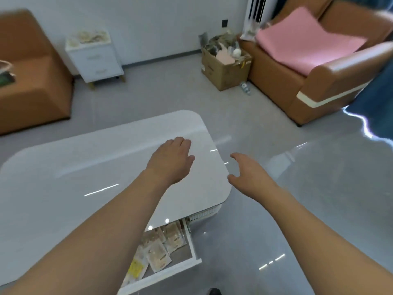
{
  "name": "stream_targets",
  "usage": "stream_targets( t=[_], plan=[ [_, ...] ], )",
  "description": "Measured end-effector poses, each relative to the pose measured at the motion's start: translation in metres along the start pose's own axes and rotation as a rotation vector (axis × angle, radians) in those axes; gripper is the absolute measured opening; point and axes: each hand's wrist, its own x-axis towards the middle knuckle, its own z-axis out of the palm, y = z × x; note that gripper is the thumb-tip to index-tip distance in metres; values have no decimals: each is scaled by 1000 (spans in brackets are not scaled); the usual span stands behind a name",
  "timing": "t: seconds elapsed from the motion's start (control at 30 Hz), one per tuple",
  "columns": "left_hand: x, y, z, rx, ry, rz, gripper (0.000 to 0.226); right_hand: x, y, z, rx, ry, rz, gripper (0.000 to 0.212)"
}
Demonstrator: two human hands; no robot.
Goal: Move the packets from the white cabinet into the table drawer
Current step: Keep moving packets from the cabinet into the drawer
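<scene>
Probably a living room: sofa (319, 67), low table (63, 167).

Head view looks steeply down over the table (63, 167); edges somewhat blurred.

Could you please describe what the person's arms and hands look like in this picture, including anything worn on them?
Both forearms are bare right down to the frame's lower edge: no sleeves show. The left hand and the right hand wear no gloves, and no watch, bracelet or ring can be seen on either. The picture is somewhat blurred.
</scene>
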Motion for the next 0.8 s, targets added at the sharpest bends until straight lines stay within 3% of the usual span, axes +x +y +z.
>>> stream_targets(
  t=[0.13, 0.27, 0.53, 0.8],
  plan=[
    [23, 14, -110, 20, 96, -29, 45, 1, -48, -100, -46, 40, -37, 65],
    [44, 14, -172, 35, 174, -40, 45, 15, -81, -152, -96, 76, -110, 66],
    [100, 9, -218, -5, 209, -145, 47, 71, -97, -208, -157, 100, -173, 66],
    [208, 67, -251, -13, 279, -246, 45, 159, -55, -298, -180, 123, -285, 66]
  ],
)
